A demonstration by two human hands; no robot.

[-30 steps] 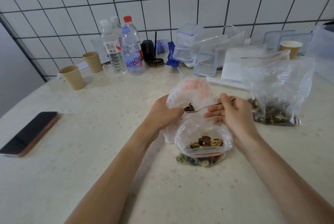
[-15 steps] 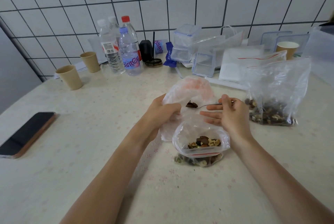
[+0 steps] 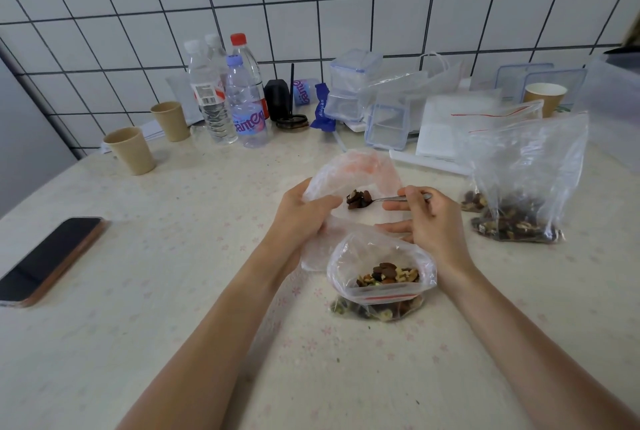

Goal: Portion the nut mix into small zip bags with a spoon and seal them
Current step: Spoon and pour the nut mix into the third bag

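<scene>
A: What do I have in the hands?

B: My left hand (image 3: pixel 304 218) grips the rim of a small zip bag (image 3: pixel 360 169), fingers curled round the plastic, mouth held open toward the right. My right hand (image 3: pixel 429 218) pinches the handle of the spoon (image 3: pixel 384 200) between thumb and forefinger; the other fingers lie fairly straight below it.

A: Spoon loaded?

B: Yes. The bowl carries a heap of dark nuts (image 3: pixel 359 199) and sits right at the open mouth of that bag, level with it. I cannot tell whether it is inside the rim.

A: Where is the rest of the mix?

B: Near me, just below the hands, a second small bag (image 3: pixel 381 277) lies on the table (image 3: pixel 173 325), mouth open, nuts showing inside. To the right, well apart, a large clear bag (image 3: pixel 526 180) stands with nuts pooled at its bottom.

A: Anything else noted?

B: A phone (image 3: pixel 48 259) lies face up at the left edge. Far side: two paper cups (image 3: pixel 130 150), water bottles (image 3: pixel 246 103), clear plastic boxes (image 3: pixel 353 83) against the tiled wall.
</scene>
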